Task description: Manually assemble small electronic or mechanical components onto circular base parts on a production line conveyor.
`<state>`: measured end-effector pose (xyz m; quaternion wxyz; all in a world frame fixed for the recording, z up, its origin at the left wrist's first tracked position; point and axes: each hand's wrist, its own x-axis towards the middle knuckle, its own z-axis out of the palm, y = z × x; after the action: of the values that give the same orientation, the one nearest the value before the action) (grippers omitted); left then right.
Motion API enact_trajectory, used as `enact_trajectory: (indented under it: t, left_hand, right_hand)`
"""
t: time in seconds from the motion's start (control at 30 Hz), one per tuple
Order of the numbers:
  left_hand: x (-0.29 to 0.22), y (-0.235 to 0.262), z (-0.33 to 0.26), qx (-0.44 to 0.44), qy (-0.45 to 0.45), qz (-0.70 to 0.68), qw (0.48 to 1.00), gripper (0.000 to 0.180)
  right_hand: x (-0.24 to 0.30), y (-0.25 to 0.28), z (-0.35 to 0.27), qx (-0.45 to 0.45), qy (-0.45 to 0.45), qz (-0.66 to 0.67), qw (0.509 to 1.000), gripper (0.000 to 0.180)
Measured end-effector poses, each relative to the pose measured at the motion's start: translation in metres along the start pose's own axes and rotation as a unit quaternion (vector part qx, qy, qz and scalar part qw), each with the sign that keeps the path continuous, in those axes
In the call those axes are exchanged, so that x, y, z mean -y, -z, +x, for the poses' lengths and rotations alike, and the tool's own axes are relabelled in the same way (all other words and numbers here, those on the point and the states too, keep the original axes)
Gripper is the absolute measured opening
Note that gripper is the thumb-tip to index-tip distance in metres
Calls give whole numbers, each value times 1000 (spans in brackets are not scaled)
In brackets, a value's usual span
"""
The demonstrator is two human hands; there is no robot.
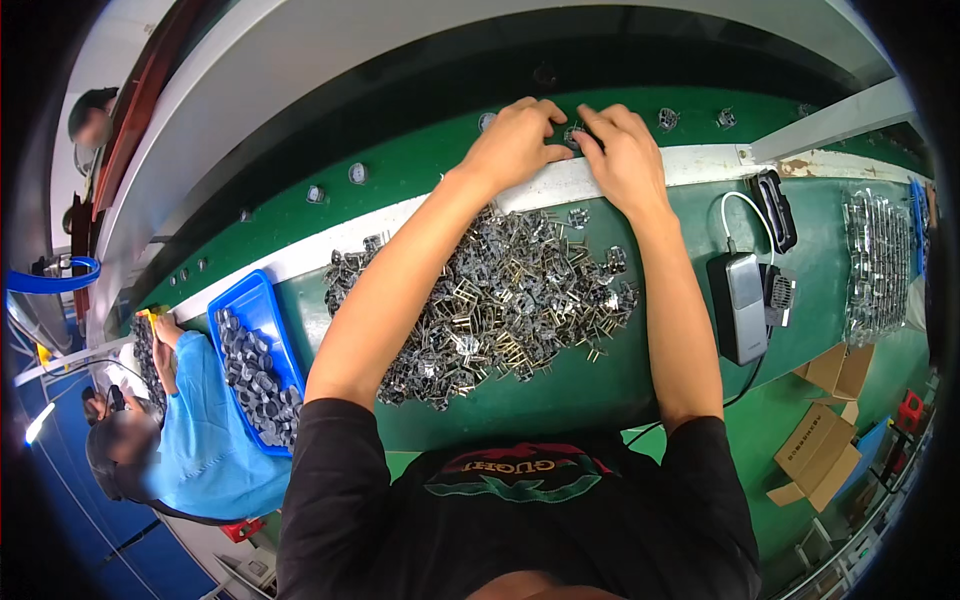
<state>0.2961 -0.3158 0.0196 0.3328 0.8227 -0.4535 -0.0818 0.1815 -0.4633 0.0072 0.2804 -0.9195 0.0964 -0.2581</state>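
Observation:
Both my arms reach forward over a heap of small clear parts with metal pins (510,290) on the green bench, to the green strip beyond the white rail. Between my fingertips is one small pinned part (574,136). My right hand (627,160) has its thumb and forefinger closed around it. My left hand (515,145) is close beside the same part, its fingers bent and its thumb apart from the forefinger. Just behind my left hand, another small part (487,121) sits on the strip.
More parts (668,119) stand spaced along the strip. At left, a blue tray (213,312) holds dark grey pieces, beside a person in a blue top (205,430). A grey power bank (742,305) with cables, stacked clear-wrapped parts (877,265) and an open carton (815,455) lie right.

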Motion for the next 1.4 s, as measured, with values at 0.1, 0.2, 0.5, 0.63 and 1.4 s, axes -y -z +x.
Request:
enact_trajectory:
  t: [0.1, 0.2, 0.5, 0.63, 1.4]
  left_hand:
    - [4, 29, -4, -18, 37, 34, 999, 38]
    - [23, 48, -14, -24, 58, 82, 995, 38]
    - [38, 44, -23, 18, 68, 47, 996, 37]
    - [30, 32, -23, -29, 42, 80, 995, 35]
    - [30, 46, -22, 29, 3, 111, 993, 48]
  right_hand:
    - [15, 40, -6, 42, -33, 100, 994, 24]
    - [28, 72, -16, 306, -102, 137, 937, 25]
    - [31, 47, -36, 169, -2, 86, 982, 12]
    - [31, 24, -10, 108, -16, 104, 989, 12]
    - [38, 4, 31, 85, 41, -51, 994, 17]
